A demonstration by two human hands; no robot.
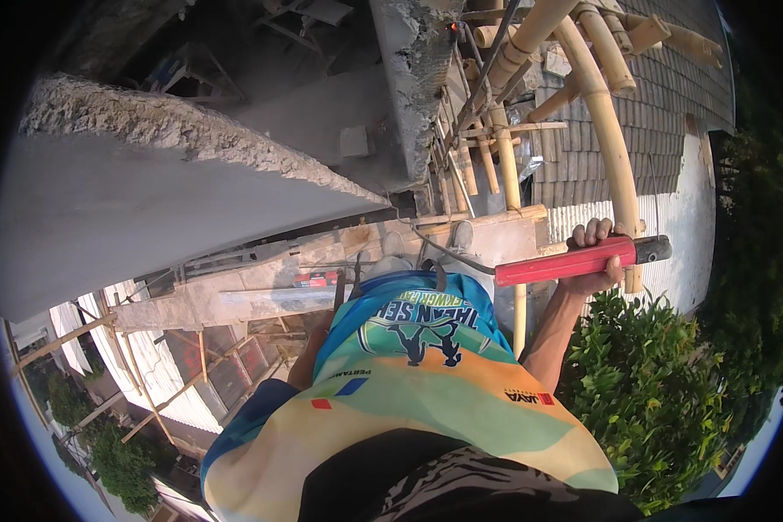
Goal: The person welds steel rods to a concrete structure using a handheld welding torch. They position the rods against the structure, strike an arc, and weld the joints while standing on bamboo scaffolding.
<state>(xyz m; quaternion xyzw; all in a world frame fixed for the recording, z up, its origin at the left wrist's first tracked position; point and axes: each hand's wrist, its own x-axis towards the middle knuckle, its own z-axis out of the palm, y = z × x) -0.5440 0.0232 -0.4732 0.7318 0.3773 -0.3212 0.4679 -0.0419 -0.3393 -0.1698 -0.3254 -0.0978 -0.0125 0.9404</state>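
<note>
My right hand (596, 261) is closed around a long red corded power tool (552, 264), held out to the right over the edge. Its dark rounded end (654, 249) points right, and a black cord (448, 250) runs from its other end back toward my feet. The exact kind of tool does not show. My left forearm (309, 358) hangs down beside the shirt; that hand is hidden, so its fingers cannot be made out. A narrow dark strip (339, 291) lies close to that arm.
I stand on a narrow plank platform (274, 300) with a red item (317, 278) on it. A grey wall (174, 196) with a rough broken top (178, 122) borders it. Bamboo scaffolding (605, 130) stands at the right, near roof tiles (661, 96) and leafy branches (652, 391).
</note>
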